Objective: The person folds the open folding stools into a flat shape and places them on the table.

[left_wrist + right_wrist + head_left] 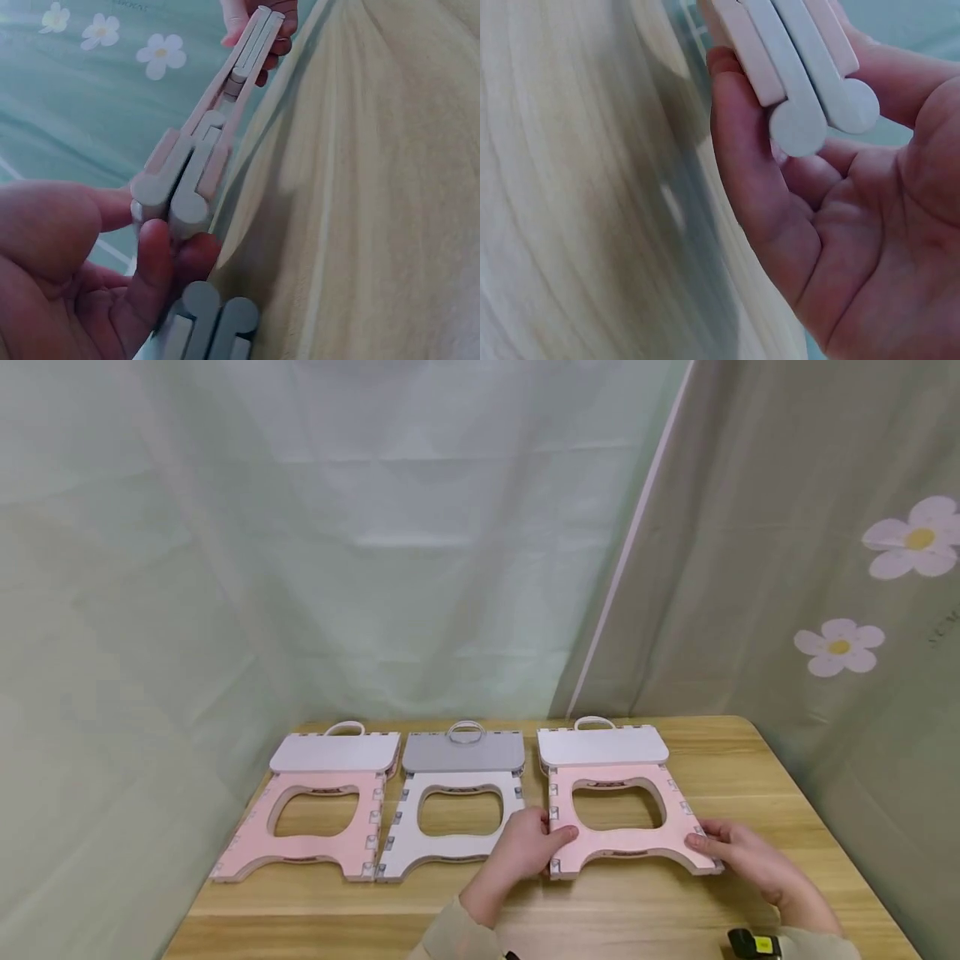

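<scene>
A folded step stool [622, 841], pink with a white top panel and a loop handle, lies between both hands at the right of the row. My left hand [525, 843] grips its near left leg, thumb on the upper face and fingers beneath. At the near right leg my right hand [750, 856] pinches the edge the same way. Both wrist views show the stool's folded layers [187, 172] edge-on, held a little above the wood, with a shadow under it. Rounded white leg ends [799, 127] sit between the right thumb and fingers.
A folded white stool with a grey top [465, 752] lies just left of the held one, close to my left hand. Beyond it is another folded pink stool [315, 847]. All are on a wooden table [360, 927], with curtains [420, 568] around the back and sides.
</scene>
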`<state>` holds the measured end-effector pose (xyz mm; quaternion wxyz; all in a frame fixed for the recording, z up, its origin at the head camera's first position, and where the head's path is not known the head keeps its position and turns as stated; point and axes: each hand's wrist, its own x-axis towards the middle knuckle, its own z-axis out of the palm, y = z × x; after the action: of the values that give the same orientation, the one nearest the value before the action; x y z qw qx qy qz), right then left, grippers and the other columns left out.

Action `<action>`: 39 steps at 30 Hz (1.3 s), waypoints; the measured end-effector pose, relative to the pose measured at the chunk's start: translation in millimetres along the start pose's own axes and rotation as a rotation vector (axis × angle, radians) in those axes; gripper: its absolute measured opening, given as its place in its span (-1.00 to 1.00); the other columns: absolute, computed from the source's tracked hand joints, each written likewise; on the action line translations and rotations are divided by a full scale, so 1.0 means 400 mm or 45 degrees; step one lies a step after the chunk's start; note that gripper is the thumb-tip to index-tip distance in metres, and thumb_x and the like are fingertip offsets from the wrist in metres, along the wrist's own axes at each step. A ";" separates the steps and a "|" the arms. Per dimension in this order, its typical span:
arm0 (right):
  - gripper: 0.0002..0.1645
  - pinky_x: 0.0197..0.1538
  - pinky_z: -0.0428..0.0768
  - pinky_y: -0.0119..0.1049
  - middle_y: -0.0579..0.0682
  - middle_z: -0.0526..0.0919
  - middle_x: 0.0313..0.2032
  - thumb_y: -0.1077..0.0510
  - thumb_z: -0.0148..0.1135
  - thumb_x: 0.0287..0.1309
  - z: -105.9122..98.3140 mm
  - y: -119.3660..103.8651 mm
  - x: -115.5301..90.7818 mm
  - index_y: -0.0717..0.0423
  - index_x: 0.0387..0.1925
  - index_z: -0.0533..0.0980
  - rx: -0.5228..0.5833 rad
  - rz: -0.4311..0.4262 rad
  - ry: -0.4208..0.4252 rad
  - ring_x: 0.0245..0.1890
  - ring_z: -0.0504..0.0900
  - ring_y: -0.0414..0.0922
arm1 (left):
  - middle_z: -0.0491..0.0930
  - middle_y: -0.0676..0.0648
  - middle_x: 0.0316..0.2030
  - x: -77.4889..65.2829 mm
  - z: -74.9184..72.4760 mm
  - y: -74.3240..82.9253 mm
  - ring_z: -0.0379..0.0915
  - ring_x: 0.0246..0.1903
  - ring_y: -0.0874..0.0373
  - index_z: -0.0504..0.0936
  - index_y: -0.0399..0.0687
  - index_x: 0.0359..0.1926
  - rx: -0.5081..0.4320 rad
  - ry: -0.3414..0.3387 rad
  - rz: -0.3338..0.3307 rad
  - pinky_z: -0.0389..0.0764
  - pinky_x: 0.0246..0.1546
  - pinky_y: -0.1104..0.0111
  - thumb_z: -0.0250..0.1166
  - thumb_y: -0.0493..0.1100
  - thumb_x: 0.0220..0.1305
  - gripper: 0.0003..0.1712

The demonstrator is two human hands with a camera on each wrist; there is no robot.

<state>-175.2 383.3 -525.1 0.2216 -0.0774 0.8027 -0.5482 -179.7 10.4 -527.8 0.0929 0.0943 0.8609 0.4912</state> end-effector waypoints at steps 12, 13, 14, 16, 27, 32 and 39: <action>-0.21 -0.04 0.58 -0.31 0.09 0.69 -0.01 0.00 0.20 0.58 0.011 -0.002 0.014 0.67 0.36 0.29 -0.094 0.143 0.073 -0.09 0.60 -0.11 | 0.46 0.07 -0.71 -0.036 -0.011 0.042 0.38 -0.69 0.21 0.59 -0.03 -0.49 0.297 -0.096 0.083 0.40 -0.61 0.32 0.48 0.05 0.39 -0.60; -0.21 -0.03 0.57 -0.30 0.10 0.69 0.01 -0.01 0.22 0.57 0.013 -0.004 0.014 0.66 0.37 0.30 -0.106 0.157 0.091 -0.07 0.59 -0.10 | 0.45 0.07 -0.68 -0.040 -0.012 0.047 0.36 -0.67 0.21 0.58 -0.02 -0.50 0.318 -0.091 0.098 0.40 -0.60 0.32 0.48 0.05 0.39 -0.59; -0.20 -0.03 0.57 -0.29 0.10 0.68 0.03 -0.02 0.24 0.56 0.014 -0.005 0.013 0.65 0.37 0.31 -0.121 0.173 0.109 -0.06 0.59 -0.09 | 0.43 0.08 -0.65 -0.045 -0.015 0.053 0.34 -0.66 0.21 0.58 -0.02 -0.51 0.341 -0.084 0.116 0.40 -0.60 0.32 0.48 0.06 0.40 -0.58; -0.19 -0.02 0.58 -0.26 0.14 0.68 0.07 -0.03 0.27 0.53 0.017 -0.008 0.011 0.62 0.37 0.33 -0.154 0.194 0.136 -0.04 0.58 -0.08 | 0.41 0.08 -0.62 -0.053 -0.021 0.064 0.31 -0.63 0.21 0.56 0.00 -0.51 0.389 -0.068 0.141 0.39 -0.58 0.31 0.46 0.09 0.41 -0.57; -0.16 0.16 0.51 -0.12 0.33 0.59 0.29 -0.14 0.30 0.51 0.018 -0.008 -0.005 0.50 0.41 0.40 -0.368 0.185 0.312 0.15 0.53 0.01 | 0.68 -0.28 0.21 -0.071 -0.067 0.069 0.60 0.25 -0.10 0.64 -0.39 0.29 0.399 0.003 0.099 0.59 0.23 0.00 0.35 0.09 0.52 -0.36; -0.18 0.11 0.52 -0.20 0.32 0.62 0.26 -0.11 0.33 0.49 0.012 -0.014 -0.013 0.51 0.39 0.42 -0.382 0.176 0.318 0.13 0.53 -0.01 | 0.69 -0.25 0.20 -0.071 -0.085 0.057 0.57 0.27 -0.18 0.61 -0.36 0.33 0.342 0.022 0.106 0.57 0.25 -0.04 0.31 0.08 0.55 -0.37; -0.23 0.17 0.57 0.04 0.35 0.65 0.22 -0.17 0.25 0.54 -0.001 -0.022 -0.022 0.46 0.33 0.51 -0.482 0.226 0.318 0.18 0.60 0.13 | 0.78 -0.14 -0.06 -0.061 -0.144 0.028 0.52 -0.55 0.18 0.60 -0.19 0.40 0.380 0.143 0.157 0.56 -0.48 0.25 0.36 0.06 0.52 -0.40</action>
<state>-168.5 383.5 -514.6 0.1494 0.0218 0.9160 -0.3717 -170.0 -38.0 -487.8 -0.0008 0.1319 0.9208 0.3672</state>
